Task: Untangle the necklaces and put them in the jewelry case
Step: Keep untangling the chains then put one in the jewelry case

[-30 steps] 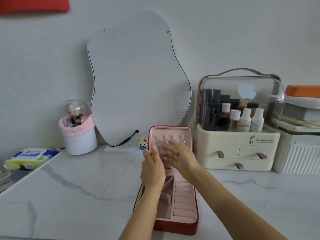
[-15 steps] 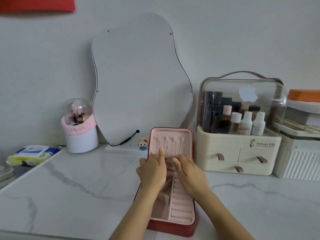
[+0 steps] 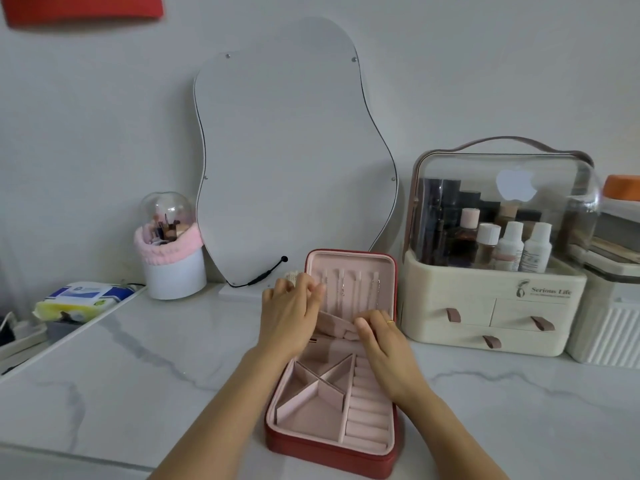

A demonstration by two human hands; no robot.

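1. While the two hands are working inside it, the red zip-around jewelry case with the pale pink lining (image 3: 332,455) is lying open on the white marble-patterned surface (image 3: 138,375), nearest the viewer; its diagonal-walled compartments and ring rolls are showing nothing in them.
2. Compared with a moment ago, both hands are sitting lower and further apart: the right hand (image 3: 388,355) has dropped from the lid to the pink flap pocket at the hinge, its curled fingers appearing to be pressing or pinching the flap's edge, though the grip cannot be made out for certain.
3. Meanwhile the left hand (image 3: 291,313) is now at the lid's left edge, fingertips bunched together as if pinching something fine; what it is holding, if anything, is too small to tell.
4. Uncovered by that shift, the thin necklaces (image 3: 349,289) are hanging straight and separate on the lid's hooks, so the task is probably nearing its end, with the chain tails being tucked behind the flap.
5. Further back right, the cream cosmetics organiser with the clear domed lid (image 3: 491,306) is holding bottles; its drawers are shut.
6. Further back left, the white brush pot with the pink fluffy band (image 3: 173,271) is holding makeup brushes under a clear dome.
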